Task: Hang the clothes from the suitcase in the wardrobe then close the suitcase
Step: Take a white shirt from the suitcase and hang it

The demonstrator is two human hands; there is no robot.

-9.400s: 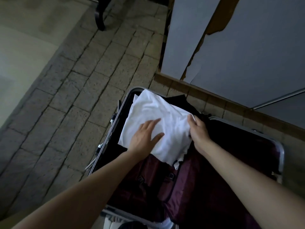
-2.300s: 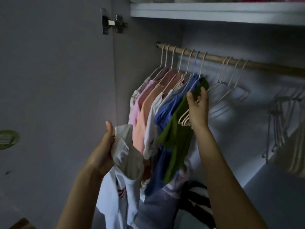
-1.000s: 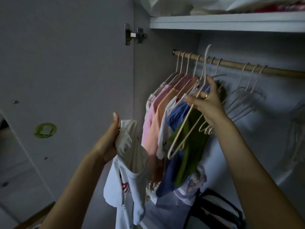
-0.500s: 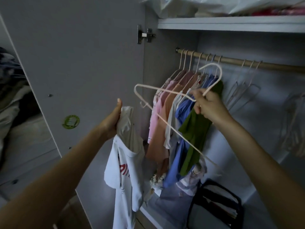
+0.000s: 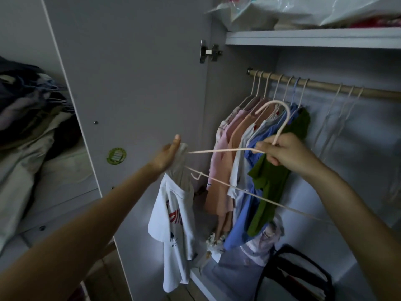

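the left hand is raised in front of the open wardrobe door and its fingers and thumb pinch the top of a white t-shirt, which hangs down from the hand with a red print on it. the right hand is at about 3 o'clock from the left hand, and its fingers are curled around the neck of a pale hanger, just under the hook. the hook stands up above the fist, and one thin arm of the hanger goes toward 9 o'clock until its end touches the cloth at the left hand (i cannot tell if the tip is already inside the shirt). the other arm of the hanger runs down toward 4 o'clock, under the right forearm.

behind the hands, at 12 to 1 o'clock, a wooden rail carries a row of hung clothes: pink, orange, white, blue, and a green garment at the right end of the row. some empty hangers hang on the rail further toward 2 o'clock. above the rail there is a shelf with plastic bags on it. on the wardrobe floor at 5 o'clock lies a black bag. a round green sticker is on the door. at 9 o'clock, a pile of clothes lies outside the wardrobe. the suitcase does not show in the view.
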